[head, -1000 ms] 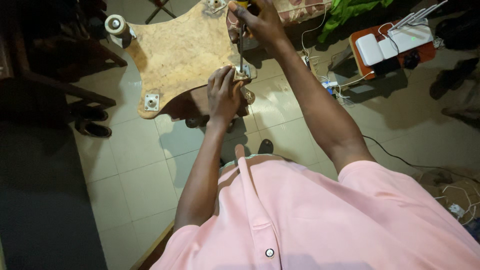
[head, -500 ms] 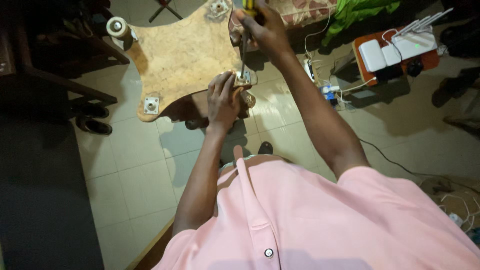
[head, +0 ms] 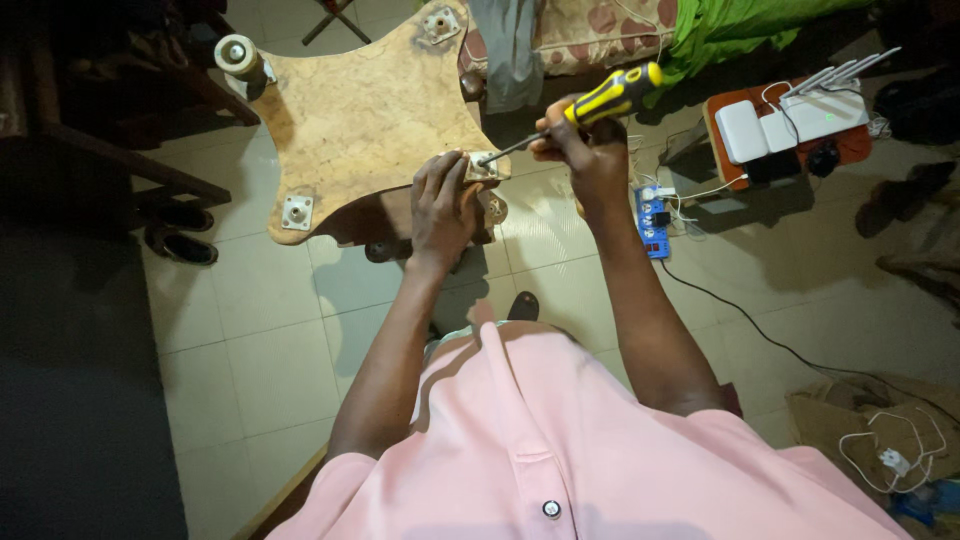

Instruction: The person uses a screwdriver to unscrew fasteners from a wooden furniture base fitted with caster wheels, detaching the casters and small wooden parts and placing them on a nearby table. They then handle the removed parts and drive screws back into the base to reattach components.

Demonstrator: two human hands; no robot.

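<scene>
Two bare hands are at work on one corner of an upturned wooden board (head: 370, 110), a curvy tabletop shape lying underside-up on the tiled floor (head: 250, 330). All positions below are referred to this board.

Hands: the left hand (head: 445, 205) lies flat on the board's near right corner, fingers spread and pressing around a small metal mounting plate (head: 483, 167). The right hand (head: 585, 150), just off that same corner, is closed around a yellow-and-black screwdriver (head: 575, 112); its tip meets the plate at a slant.

Progress, as a judgement: four corner positions show hardware. The far left corner carries a pale caster wheel (head: 237, 55). The near left plate (head: 296, 212) and the far right plate (head: 440, 22) sit bare, with no wheel on them. The corner in hand is being driven or loosened; which one cannot be told. Whether its screws are seated is too small to see.

Surroundings: a blue power strip (head: 655, 215) with trailing cable lies right of the board; further right, a red stand holding white router boxes (head: 790, 125). Green cloth (head: 740, 30) and a patterned cushion (head: 590, 30) lie beyond the far right corner. Dark sandals (head: 180, 232) sit left of the board. The cables near the right elbow are the closest obstruction.
</scene>
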